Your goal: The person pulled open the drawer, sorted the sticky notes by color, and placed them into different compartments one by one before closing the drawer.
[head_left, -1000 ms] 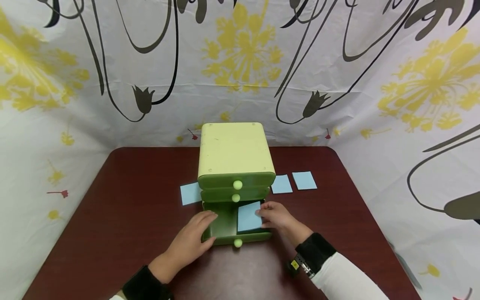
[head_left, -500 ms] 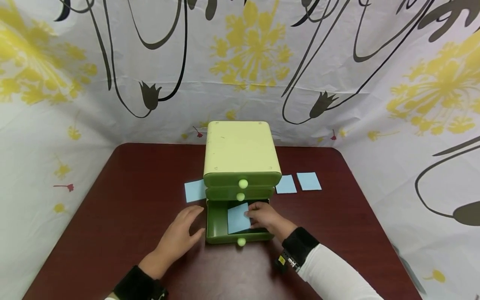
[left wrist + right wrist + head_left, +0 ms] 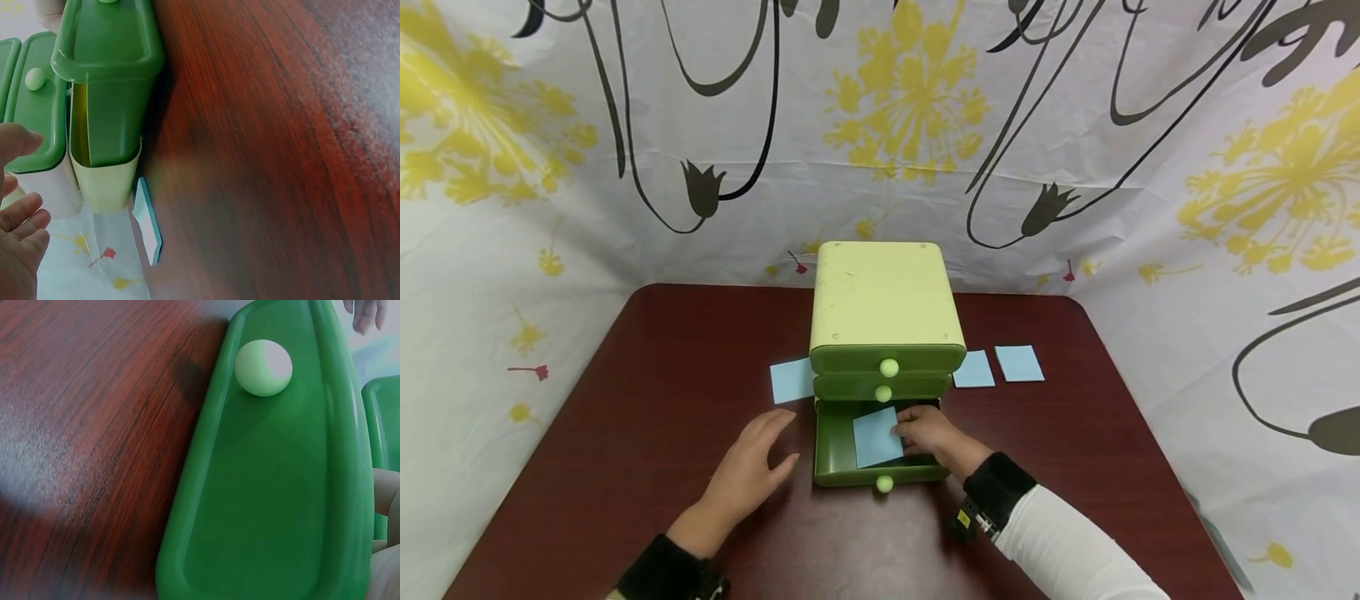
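Observation:
A pale blue square sticky-note pad [image 3: 876, 437] is at the pulled-out bottom drawer [image 3: 832, 458] of a small green and cream cabinet [image 3: 887, 296]. My right hand [image 3: 931, 437] pinches its right edge between thumb and fingers; whether the pad touches the drawer floor, I cannot tell. The right wrist view has the drawer front [image 3: 269, 481] with its round knob [image 3: 264, 367], and only a few fingers at the right edge. Left of the drawer my left hand [image 3: 737, 475] hovers apart from it, fingers spread, holding nothing; in the left wrist view its fingers show at the left edge.
The two upper drawers [image 3: 850, 387] are closed. One blue pad [image 3: 792, 381] lies left of the cabinet, and two more, a nearer pad [image 3: 974, 369] and a farther pad [image 3: 1019, 363], lie to its right. A patterned cloth [image 3: 880, 125] hangs behind the dark wooden table [image 3: 700, 358].
The pad in my right hand has shifted left over the drawer and tilted. My left hand has come off the drawer's left side and moved left. The head view has shifted slightly.

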The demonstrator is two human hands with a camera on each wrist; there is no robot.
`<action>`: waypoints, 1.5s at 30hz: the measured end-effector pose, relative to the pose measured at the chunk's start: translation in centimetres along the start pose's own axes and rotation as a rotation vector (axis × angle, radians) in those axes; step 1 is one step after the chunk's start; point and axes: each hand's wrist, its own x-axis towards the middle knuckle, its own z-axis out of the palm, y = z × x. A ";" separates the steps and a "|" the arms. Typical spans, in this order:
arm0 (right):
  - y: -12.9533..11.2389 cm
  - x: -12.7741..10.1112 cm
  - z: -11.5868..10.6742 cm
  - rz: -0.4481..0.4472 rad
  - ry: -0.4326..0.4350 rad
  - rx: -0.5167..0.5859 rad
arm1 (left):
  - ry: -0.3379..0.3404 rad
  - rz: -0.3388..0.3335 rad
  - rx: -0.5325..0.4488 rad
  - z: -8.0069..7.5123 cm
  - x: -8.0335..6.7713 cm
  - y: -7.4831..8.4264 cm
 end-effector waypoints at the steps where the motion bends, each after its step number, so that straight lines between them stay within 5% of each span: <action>1: 0.0 -0.1 0.0 -0.002 0.001 -0.013 | 0.001 0.003 -0.001 0.0 0.0 0.0; 11: -0.6 -1.4 -0.7 -0.120 -0.008 -0.186 | 0.019 0.006 -0.002 0.1 0.3 -0.5; 17: -0.7 -2.7 -1.2 -0.247 0.028 -0.352 | -0.030 -0.096 -0.013 0.3 1.2 -1.9; 28: -0.7 -5.7 -0.7 -0.503 0.086 -0.610 | -0.164 -0.346 -0.052 -0.1 4.9 -6.4; 37: -1.6 -7.0 0.9 -0.717 0.085 -0.824 | -0.257 -0.412 -0.045 0.7 8.3 -8.6; 45: -2.7 -7.1 2.5 -0.781 0.023 -0.924 | -0.313 -0.385 -0.043 1.4 10.7 -9.3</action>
